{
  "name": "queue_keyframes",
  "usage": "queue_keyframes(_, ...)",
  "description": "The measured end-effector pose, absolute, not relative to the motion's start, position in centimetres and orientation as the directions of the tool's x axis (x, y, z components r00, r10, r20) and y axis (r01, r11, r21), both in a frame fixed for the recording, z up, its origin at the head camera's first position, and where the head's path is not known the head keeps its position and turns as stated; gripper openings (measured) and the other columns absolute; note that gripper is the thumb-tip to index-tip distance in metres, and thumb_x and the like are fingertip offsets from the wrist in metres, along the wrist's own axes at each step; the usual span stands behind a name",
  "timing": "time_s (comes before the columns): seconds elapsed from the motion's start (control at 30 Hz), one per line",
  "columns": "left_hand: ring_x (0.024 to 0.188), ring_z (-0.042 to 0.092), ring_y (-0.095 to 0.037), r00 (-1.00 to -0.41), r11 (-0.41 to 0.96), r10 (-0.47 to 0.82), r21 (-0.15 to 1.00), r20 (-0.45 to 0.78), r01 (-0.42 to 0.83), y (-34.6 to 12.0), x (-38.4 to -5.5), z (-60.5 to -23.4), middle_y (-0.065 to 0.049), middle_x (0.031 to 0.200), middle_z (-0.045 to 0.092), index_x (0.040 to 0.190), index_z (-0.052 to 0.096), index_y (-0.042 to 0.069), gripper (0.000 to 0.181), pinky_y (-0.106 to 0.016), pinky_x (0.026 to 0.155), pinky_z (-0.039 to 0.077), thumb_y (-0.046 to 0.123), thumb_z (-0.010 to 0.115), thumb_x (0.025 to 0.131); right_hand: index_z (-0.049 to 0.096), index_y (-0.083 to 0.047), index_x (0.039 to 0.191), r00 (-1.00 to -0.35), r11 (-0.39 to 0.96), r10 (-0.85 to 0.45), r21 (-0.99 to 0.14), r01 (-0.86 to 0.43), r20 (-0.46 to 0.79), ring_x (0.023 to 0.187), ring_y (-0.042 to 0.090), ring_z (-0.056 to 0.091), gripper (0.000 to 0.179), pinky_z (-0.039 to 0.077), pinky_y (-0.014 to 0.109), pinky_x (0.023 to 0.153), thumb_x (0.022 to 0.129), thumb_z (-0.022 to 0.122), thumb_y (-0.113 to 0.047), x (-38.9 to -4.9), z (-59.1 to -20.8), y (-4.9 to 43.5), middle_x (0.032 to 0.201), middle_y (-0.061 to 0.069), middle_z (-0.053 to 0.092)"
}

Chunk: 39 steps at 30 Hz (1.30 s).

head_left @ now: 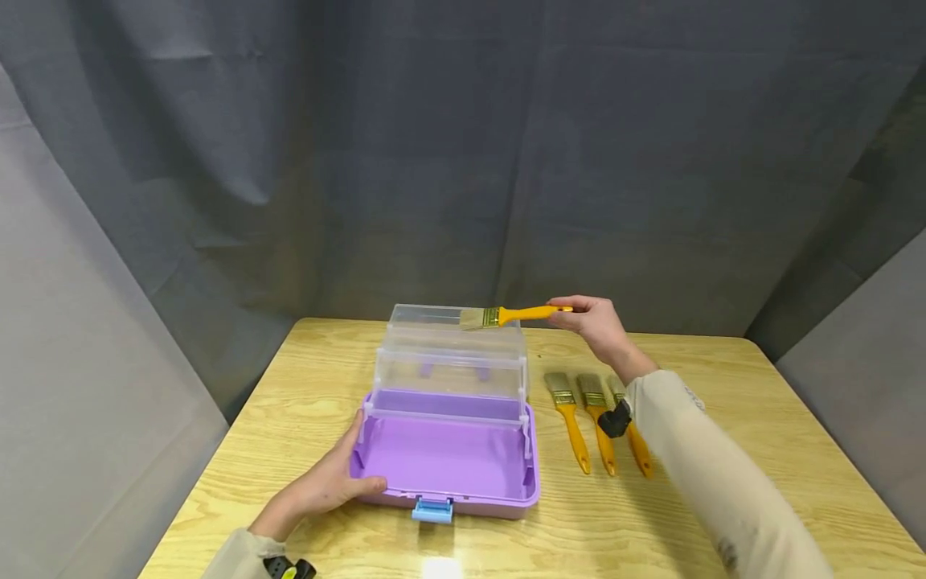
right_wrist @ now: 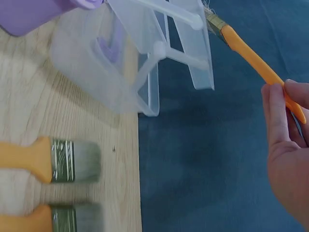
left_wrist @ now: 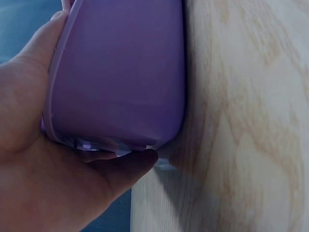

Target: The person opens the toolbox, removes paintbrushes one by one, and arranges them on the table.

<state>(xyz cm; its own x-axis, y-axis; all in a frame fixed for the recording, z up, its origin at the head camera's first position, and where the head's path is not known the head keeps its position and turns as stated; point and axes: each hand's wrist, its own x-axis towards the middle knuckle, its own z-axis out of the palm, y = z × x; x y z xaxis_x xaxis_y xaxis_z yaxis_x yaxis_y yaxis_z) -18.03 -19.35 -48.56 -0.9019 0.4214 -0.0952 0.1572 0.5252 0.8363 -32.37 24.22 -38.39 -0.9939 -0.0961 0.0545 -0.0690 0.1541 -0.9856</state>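
Note:
A purple toolbox (head_left: pixel 448 462) stands wide open on the table, its clear stepped trays (head_left: pixel 452 374) raised toward the back. My left hand (head_left: pixel 333 478) grips the box's left side, with the thumb on the front rim and the fingers along the side wall (left_wrist: pixel 116 72). With my right hand (head_left: pixel 593 326) I pinch the end of a paintbrush's yellow handle (right_wrist: pixel 256 60). That paintbrush (head_left: pixel 521 314) is held nearly level, its bristles pointing left over the top tray. In the right wrist view, its bristle end is partly hidden behind the clear tray edge.
Three more yellow-handled paintbrushes (head_left: pixel 573 422) lie side by side on the wooden table (head_left: pixel 289 402), right of the box; my right sleeve partly covers the outermost. A blue latch (head_left: pixel 432 511) hangs at the box's front. Dark cloth (head_left: pixel 434 161) closes off the back.

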Motion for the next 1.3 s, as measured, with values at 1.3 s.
queue_keyframes(1.3,0.139,0.0,-0.042,-0.906,0.528,0.409,0.839,-0.112,0.134,-19.9,-17.1,-48.3,-0.024,0.154,-0.007,0.15,-0.012,0.006,0.116,-0.057,0.109,0.005,0.031,0.076,0.079,0.069,0.002,0.109,-0.974,-0.557,-0.224,-0.824,0.105,0.027,0.099,0.025,0.065,0.039,0.05,0.03,0.087,0.095,0.035,0.016,-21.3,-45.9,47.9,0.107,0.013,0.066)
